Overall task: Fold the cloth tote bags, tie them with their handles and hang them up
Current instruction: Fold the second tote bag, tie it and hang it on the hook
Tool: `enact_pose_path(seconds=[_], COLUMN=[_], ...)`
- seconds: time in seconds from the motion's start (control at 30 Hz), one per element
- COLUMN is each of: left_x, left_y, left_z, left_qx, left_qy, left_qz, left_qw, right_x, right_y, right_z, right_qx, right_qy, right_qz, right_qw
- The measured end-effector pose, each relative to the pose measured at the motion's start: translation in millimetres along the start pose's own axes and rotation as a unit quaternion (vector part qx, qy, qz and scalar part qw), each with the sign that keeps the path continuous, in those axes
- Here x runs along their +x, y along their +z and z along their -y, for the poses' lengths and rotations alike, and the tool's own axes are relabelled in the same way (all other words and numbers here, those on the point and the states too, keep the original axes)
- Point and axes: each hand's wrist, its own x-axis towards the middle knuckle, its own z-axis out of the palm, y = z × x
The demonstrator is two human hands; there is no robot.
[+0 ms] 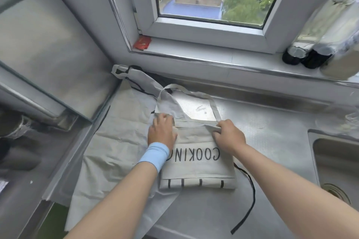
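Note:
A beige cloth tote bag [198,169] printed with "COOKING" lies folded on the steel counter. Its long handles [214,107] loop away toward the window. My left hand [162,132] presses on the bag's upper left corner, where a handle joins. My right hand [228,135] pinches the folded top edge at the upper right corner. A second, larger pale cloth bag [116,137] lies spread flat underneath and to the left, with black trim. A black strap [250,200] trails off to the right and toward me.
The steel counter [272,128] runs to a sink [338,163] at the right. The window sill [194,48] behind holds a red packet [142,42] and wrapped dark bottles [305,54]. A steel hood-like panel [44,48] stands at the left.

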Motion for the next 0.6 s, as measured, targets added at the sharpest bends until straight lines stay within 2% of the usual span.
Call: enact_pose_path(seconds=[0.07,0.17,0.23,0.4,0.53,0.6], left_x=[-6,-14,-17,-27,-26,-23], left_y=[8,20,25,31,33,35], left_z=[-10,-19,-20,-16,-14,-17], left_qx=[0.015,0.044,0.062,0.052,0.065,0.097], left_qy=[0.099,0.204,0.207,0.141,0.136,0.139], left_qz=[-0.033,0.005,0.039,0.102,0.171,0.187], left_qw=[0.994,0.978,0.976,0.983,0.974,0.968], right_x=[2,1,2,4,9,12], right_y=[5,11,13,4,2,4], right_z=[-3,-1,0,-6,-10,-7], right_qx=[-0.012,-0.005,0.016,0.066,0.041,-0.04], right_qy=[0.004,0.003,-0.005,-0.004,-0.009,-0.026], right_qz=[-0.013,-0.036,-0.048,-0.072,-0.058,-0.088], right_qw=[1.0,0.999,0.999,0.995,0.997,0.995])
